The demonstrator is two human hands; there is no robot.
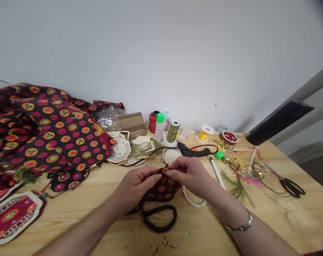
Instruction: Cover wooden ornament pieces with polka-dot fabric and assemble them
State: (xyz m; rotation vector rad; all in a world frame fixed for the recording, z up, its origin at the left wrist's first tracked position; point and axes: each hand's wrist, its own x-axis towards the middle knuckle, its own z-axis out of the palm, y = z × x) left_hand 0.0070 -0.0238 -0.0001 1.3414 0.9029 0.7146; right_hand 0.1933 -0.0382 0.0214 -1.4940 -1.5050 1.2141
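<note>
Between my two hands is a small piece of black patterned fabric (165, 188) with red and orange flower dots. My left hand (140, 185) pinches its upper left edge between thumb and fingers. On the upper right edge, my right hand (190, 174) pinches the same cloth, close to the left fingertips. Black-handled scissors (161, 220) lie on the table just below the fabric, their blades partly hidden by my left hand and the cloth. A pale ring (194, 202) lies under my right wrist, and a white pen (217, 172) is to its right.
A heap of the same fabric (65, 131) covers the back left. A green thread spool (173, 132), a glue bottle (159, 128), a yellow thread spool (204, 134) and a black glue gun (195, 151) stand or lie behind my hands. More scissors (291, 186) lie right, beside tangled threads.
</note>
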